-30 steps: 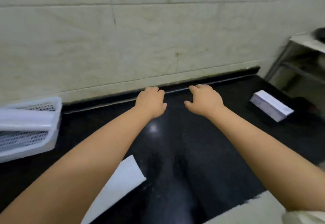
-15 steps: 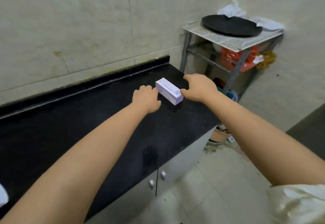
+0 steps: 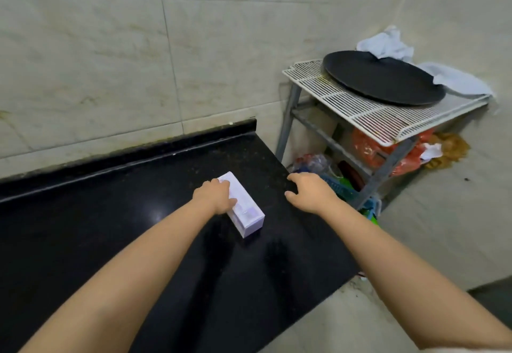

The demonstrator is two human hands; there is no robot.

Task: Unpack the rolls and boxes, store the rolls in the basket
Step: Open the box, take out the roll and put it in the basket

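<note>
**Left hand on the box, right hand free beside it**

The pale lilac box (image 3: 245, 210) lay flat on the black countertop (image 3: 110, 228), near its right end, with one short end pointing toward the person. The left hand (image 3: 214, 196) rested on the box's far half, fingers curled over its top and left edge and the thumb lying across the top face, so that it gripped the box. The right hand (image 3: 309, 192) was to the right of the box, apart from it, over the counter's right edge; its fingers were loosely bent and it held nothing. Whether its fingertips touched the counter could not be told.

Beyond the right hand, against the tiled wall, stood a metal rack (image 3: 368, 111) with a white wire shelf on top. A round black pan (image 3: 382, 77) sat on that shelf, with white cloths (image 3: 385, 44) bunched behind it. Under the shelf, an orange bag (image 3: 368, 145) and other blurred clutter filled the lower part. No rolls or basket appeared in the view.
</note>
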